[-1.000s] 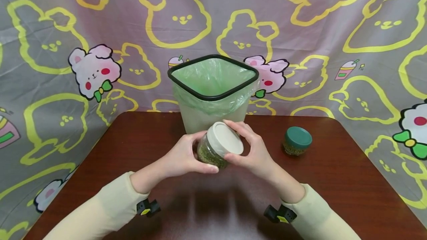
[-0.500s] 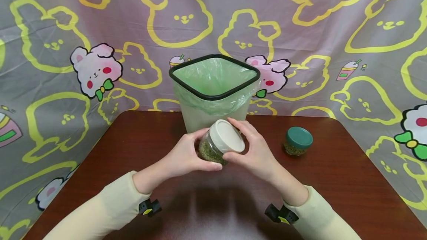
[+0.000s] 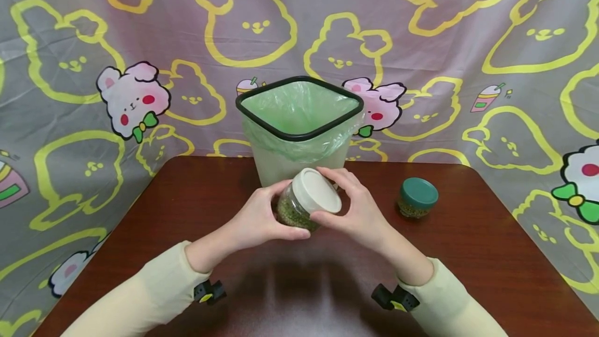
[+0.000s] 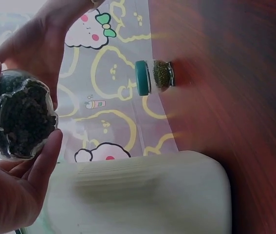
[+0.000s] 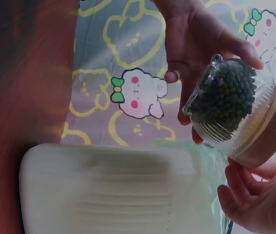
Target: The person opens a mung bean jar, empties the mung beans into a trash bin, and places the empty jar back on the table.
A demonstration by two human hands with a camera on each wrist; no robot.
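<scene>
A clear jar (image 3: pixel 292 211) of small green beans, topped by a cream lid (image 3: pixel 320 191), is held tilted above the table in the head view, its lid facing up and right. My left hand (image 3: pixel 255 220) grips the jar's body with the thumb in front. On the lid's edge, my right hand (image 3: pixel 357 209) pinches with thumb and fingers. In the right wrist view the green beans (image 5: pixel 228 92) show through the jar's ribbed side, with the lid still on it. The left wrist view shows the jar's base (image 4: pixel 23 117) from below.
A pale bin (image 3: pixel 299 163) with a black rim and green liner bag (image 3: pixel 299 103) stands just behind the hands. A smaller jar (image 3: pixel 414 208) with a teal lid (image 3: pixel 419 193) sits on the brown table (image 3: pixel 468 243) at the right. Patterned cloth (image 3: pixel 187 30) hangs behind.
Over the last second the jar has risen slightly, and the right hand has shifted a little around the lid's edge. Both hands keep their hold.
</scene>
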